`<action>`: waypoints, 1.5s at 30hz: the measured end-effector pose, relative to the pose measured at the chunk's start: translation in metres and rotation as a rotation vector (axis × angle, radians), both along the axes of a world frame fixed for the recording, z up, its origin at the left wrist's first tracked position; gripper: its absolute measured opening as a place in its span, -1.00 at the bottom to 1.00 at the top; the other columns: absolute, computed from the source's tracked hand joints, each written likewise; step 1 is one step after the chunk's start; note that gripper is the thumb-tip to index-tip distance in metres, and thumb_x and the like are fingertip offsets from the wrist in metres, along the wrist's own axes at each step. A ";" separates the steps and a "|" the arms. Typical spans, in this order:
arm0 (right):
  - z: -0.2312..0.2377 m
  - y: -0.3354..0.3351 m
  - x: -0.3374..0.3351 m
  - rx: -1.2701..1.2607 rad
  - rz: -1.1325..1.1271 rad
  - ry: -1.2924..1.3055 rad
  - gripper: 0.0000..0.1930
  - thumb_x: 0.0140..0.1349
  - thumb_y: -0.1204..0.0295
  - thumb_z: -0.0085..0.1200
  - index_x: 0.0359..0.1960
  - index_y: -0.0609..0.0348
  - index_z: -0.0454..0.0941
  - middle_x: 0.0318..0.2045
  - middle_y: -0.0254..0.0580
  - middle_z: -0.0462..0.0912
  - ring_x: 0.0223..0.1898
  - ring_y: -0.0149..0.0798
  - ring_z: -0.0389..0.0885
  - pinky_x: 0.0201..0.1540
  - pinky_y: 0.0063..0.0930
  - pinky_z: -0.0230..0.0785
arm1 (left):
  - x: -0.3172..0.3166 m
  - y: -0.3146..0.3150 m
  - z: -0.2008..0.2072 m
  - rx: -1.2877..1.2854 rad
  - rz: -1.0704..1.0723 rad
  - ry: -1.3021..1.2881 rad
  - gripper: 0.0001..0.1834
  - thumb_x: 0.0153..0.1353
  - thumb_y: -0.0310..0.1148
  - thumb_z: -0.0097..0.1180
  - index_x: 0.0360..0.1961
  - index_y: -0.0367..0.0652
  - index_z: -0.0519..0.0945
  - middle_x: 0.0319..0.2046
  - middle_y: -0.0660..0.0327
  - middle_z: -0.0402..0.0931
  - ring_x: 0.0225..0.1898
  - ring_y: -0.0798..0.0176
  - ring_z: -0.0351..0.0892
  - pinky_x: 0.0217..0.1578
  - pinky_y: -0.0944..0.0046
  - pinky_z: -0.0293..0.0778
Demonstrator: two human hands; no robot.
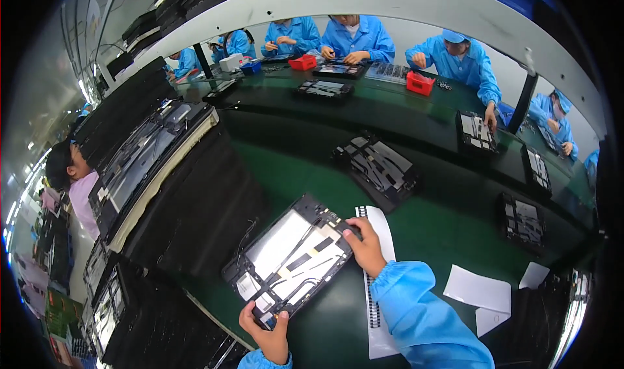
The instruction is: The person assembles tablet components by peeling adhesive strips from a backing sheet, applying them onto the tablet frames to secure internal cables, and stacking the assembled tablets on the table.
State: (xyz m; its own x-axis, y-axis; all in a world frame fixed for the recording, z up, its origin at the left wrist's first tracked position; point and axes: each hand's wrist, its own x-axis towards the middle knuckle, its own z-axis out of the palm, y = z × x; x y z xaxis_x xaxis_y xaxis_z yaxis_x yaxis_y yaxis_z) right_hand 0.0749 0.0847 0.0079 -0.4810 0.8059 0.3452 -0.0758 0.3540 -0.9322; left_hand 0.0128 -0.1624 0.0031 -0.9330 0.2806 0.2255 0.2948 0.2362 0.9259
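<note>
An opened flat device (pixel 290 257) with a black frame, a silvery metal plate and thin black cables lies tilted on the green table (pixel 448 213) in front of me. My left hand (pixel 266 330) grips its near corner at the bottom edge. My right hand (pixel 365 245), in a blue sleeve, presses its fingertips on the device's far right corner. Under my right wrist lies a white ruled strip of paper (pixel 377 304).
A second opened device (pixel 379 168) lies further out on the table, others (pixel 521 221) on the dark belt. Stacks of black trays (pixel 162 174) stand at my left. White paper slips (pixel 480 292) lie at the right. Several workers in blue coats (pixel 356 37) sit opposite, beside red boxes (pixel 420 83).
</note>
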 end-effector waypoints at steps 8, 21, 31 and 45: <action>-0.004 0.010 -0.011 0.198 -0.002 -0.195 -0.63 0.15 0.28 -0.03 -0.16 0.38 0.40 -0.17 0.05 0.43 -0.10 0.04 0.38 0.00 -0.27 0.19 | 0.002 0.018 0.016 0.074 -0.035 -0.231 -0.12 -0.01 -0.39 0.14 0.26 -0.26 -0.11 0.21 -0.03 -0.08 0.22 0.07 -0.05 0.20 0.20 -0.16; -0.006 -0.071 0.128 0.539 -0.113 -0.991 -0.28 -0.14 0.20 0.16 0.06 0.35 0.26 0.13 0.22 0.17 0.05 0.11 0.23 -0.05 -0.06 0.09 | 0.048 0.053 0.065 -0.241 -0.790 0.434 -0.47 -0.08 -0.30 0.18 -0.04 -0.27 0.43 0.04 -0.03 0.29 0.08 -0.08 0.25 0.06 0.08 0.13; 0.022 -0.117 0.163 0.081 -0.022 -0.591 -0.59 -0.15 0.47 0.20 -0.16 0.19 0.48 -0.03 0.11 0.39 -0.09 0.06 0.39 -0.01 -0.17 0.24 | 0.067 0.111 0.005 -0.537 -1.249 0.538 -0.46 0.12 -0.25 -0.03 0.09 -0.31 0.27 0.21 -0.10 0.01 0.25 -0.18 -0.06 0.16 -0.12 -0.05; -0.006 0.159 0.036 -0.040 -0.555 -0.422 -0.62 -0.07 0.29 0.09 -0.28 0.35 0.50 -0.30 0.11 0.55 -0.22 0.04 0.50 -0.14 -0.22 0.34 | -0.164 0.328 0.052 -0.239 -0.677 0.262 -0.58 -0.09 -0.34 0.10 -0.14 -0.29 0.50 -0.20 -0.03 0.48 -0.23 0.06 0.52 -0.16 0.20 0.42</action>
